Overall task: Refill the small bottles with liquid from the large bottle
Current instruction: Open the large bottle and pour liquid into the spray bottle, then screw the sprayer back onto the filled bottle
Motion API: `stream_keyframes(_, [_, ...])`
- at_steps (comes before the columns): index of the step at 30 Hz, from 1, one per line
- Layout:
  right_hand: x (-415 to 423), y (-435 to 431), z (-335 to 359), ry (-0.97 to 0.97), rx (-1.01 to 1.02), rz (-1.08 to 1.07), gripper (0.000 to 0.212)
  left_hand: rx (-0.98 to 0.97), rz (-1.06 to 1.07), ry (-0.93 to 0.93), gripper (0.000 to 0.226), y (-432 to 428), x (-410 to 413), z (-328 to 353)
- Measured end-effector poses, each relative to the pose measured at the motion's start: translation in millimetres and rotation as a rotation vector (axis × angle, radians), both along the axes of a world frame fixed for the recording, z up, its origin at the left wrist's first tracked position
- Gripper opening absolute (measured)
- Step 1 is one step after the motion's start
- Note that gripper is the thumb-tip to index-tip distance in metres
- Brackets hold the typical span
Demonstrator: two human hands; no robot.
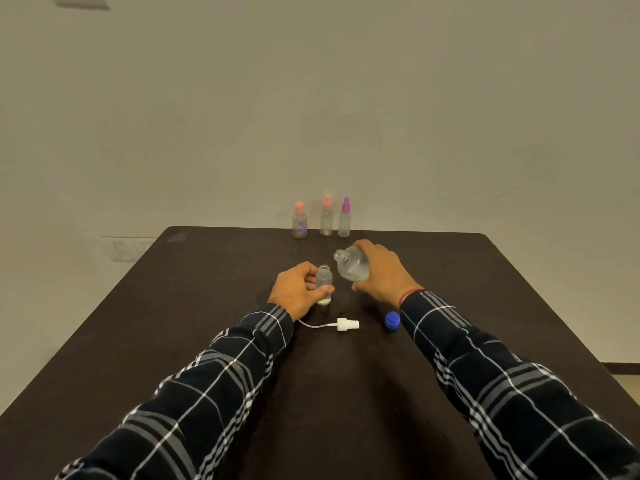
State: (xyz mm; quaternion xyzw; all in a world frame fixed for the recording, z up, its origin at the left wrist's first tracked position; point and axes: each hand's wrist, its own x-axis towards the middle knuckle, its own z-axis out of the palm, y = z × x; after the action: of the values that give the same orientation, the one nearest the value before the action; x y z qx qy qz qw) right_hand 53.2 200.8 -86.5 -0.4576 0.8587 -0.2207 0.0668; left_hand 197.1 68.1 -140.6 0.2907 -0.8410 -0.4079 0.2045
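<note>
My left hand grips a small clear bottle that stands upright and uncapped on the dark table. My right hand holds the large clear bottle, tilted with its open neck pointing left, above and to the right of the small bottle's mouth. The two bottles are apart. A white spray pump with its tube lies on the table in front of the small bottle. The blue cap lies beside my right wrist.
Three capped small bottles stand at the table's far edge: one with a pink cap, one with a pink sprayer and one with a purple sprayer. A plain wall rises behind the table.
</note>
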Motion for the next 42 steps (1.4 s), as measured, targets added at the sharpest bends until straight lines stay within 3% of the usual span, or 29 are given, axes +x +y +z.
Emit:
stream_keyframes(10, [-21,21,-7,-0.294,-0.340,-0.103,0.069,0.009,0.012,-0.006,0.030,2,0,1])
stream_keyframes(19, [-25,25,-13,-0.364,-0.385,-0.106,0.075,0.013,0.018,-0.018,0.031,0,-1,1])
stream_keyframes(32, [-38,34,-26,-0.621,-0.545,-0.153,0.066,0.005,0.009,0.004,0.031,0,0,-1])
stream_keyframes(36, [-38,41,-31,-0.618,-0.540,-0.146,0.071,0.001,0.008,0.001,0.028,3,1,1])
stream_keyframes(39, [-39,48,-32,-0.596,-0.399,-0.156,0.077,-0.004,0.012,-0.002,0.028,4,1,2])
stream_keyframes(42, [-29,60,-35,-0.430,-0.322,-0.307,0.088,0.002,0.011,-0.005,0.029,3,0,1])
